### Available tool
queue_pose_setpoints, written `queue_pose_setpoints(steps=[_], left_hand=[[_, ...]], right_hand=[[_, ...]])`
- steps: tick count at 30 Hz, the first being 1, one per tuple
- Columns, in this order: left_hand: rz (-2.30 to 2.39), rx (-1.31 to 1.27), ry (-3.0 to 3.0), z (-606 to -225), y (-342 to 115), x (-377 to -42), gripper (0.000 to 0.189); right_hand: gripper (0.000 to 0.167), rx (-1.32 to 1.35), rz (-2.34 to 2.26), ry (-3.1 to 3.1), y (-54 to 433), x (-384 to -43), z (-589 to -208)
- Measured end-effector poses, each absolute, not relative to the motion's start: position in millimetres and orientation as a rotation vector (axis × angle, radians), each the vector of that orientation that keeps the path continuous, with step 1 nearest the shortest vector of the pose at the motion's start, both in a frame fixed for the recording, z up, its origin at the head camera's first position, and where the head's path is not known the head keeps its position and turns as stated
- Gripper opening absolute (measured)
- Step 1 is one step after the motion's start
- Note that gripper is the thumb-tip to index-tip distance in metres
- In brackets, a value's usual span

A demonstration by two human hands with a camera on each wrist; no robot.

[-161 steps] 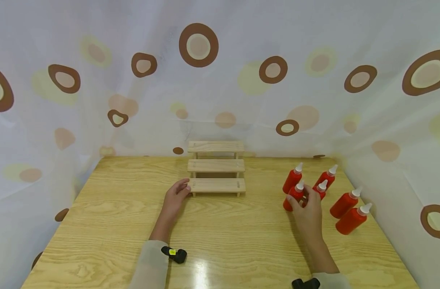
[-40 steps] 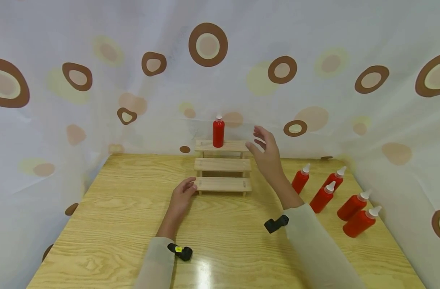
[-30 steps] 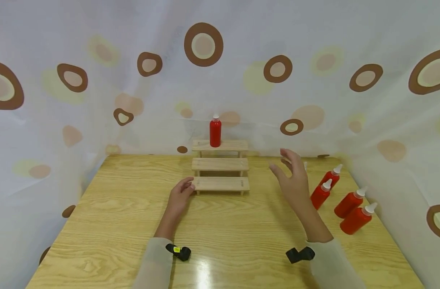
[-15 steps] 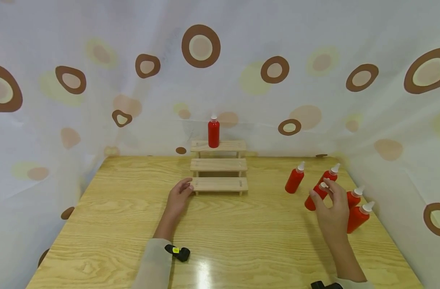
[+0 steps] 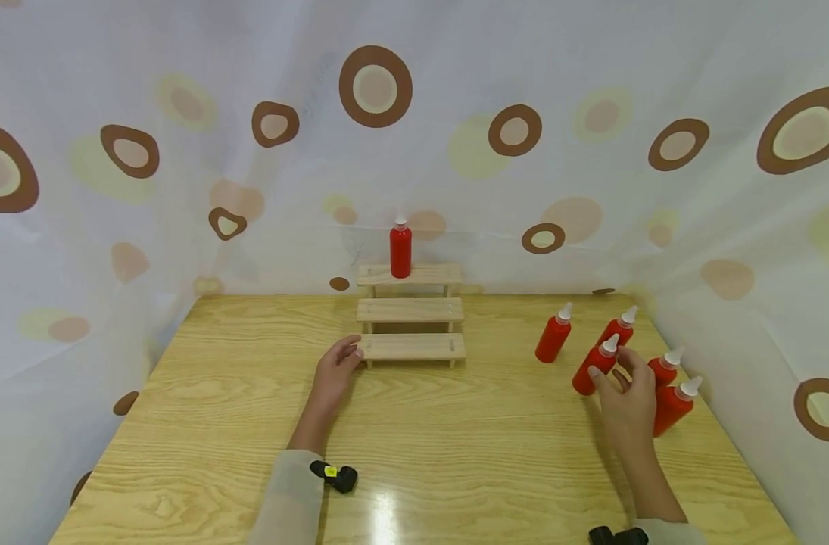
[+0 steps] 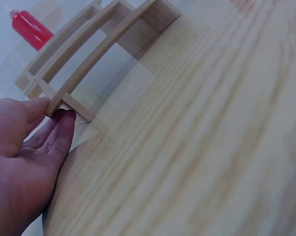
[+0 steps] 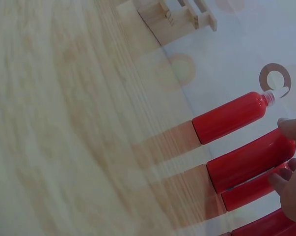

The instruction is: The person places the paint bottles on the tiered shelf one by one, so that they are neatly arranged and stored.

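Note:
A small three-step wooden display stand (image 5: 410, 347) is against the back wall. My left hand (image 5: 335, 371) pinches the left end of its lowest step; in the left wrist view the thumb lies above the board and the fingers beneath. One red squeeze bottle (image 5: 400, 253) with a white tip stands upright on the top step, left of its middle. On the table at the right, my right hand (image 5: 628, 401) has thumb and fingers around another red squeeze bottle (image 5: 590, 372), whose base still appears on the wood in the right wrist view.
Other red squeeze bottles stand close around the right hand: one to the left (image 5: 553, 341), one behind (image 5: 618, 330), and two to the right, partly covered by the hand. Patterned white sheeting (image 5: 455, 189) encloses the back and sides of the wooden table (image 5: 455, 439).
A bottle from the right group now stands on the top step. My right hand has left the stand, moved back right and closed around another bottle. The left hand has stayed at the lowest step.

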State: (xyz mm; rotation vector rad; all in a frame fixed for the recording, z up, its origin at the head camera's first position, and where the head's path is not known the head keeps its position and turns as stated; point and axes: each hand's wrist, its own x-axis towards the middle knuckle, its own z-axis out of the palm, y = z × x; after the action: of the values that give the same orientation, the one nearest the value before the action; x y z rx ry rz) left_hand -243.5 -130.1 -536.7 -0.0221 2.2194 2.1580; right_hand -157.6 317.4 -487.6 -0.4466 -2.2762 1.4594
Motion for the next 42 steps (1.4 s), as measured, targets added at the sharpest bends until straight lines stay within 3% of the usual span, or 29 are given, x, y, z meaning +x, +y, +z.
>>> queue_pose_setpoints(steps=[19,42], left_hand=[[2.166,-0.038,2.223,-537.2,-128.8,-241.3,0.04],[2.178,-0.038,2.233,-539.9,-129.2,-246.6,0.037]], right_hand=[[0.057,-0.523,1.451,-2.315,317.3,-163.8,-489.3],[0.059,0.018,1.492,-2.253,254.7,-175.1,-453.6]])
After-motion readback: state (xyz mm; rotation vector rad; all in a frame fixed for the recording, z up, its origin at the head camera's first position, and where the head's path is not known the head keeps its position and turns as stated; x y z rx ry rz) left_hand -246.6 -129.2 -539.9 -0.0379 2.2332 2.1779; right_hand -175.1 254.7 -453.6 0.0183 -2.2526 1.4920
